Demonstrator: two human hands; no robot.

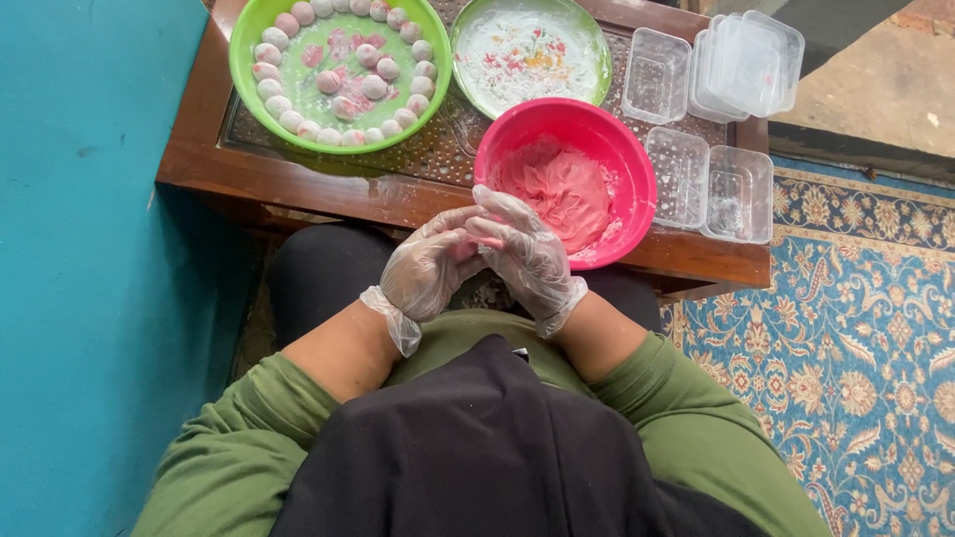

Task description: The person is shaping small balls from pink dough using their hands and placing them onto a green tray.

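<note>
Both my hands wear thin clear plastic gloves and press together over my lap, in front of the table edge. My left hand (430, 267) cups from below and my right hand (527, 254) lies over it; a small bit of pink dough shows between the palms. Just beyond them stands a pink bowl (629, 164) holding a lump of pink dough (559, 189). At the back left a green tray (244, 45) carries several floured pink-white dough balls (374, 88) set in a ring.
A green-rimmed plate (597, 45) with white flour and coloured specks sits behind the pink bowl. Several clear plastic containers (708, 189) stand at the table's right. The wooden table (298, 179) has a teal wall on its left and a patterned blue rug (856, 338) on its right.
</note>
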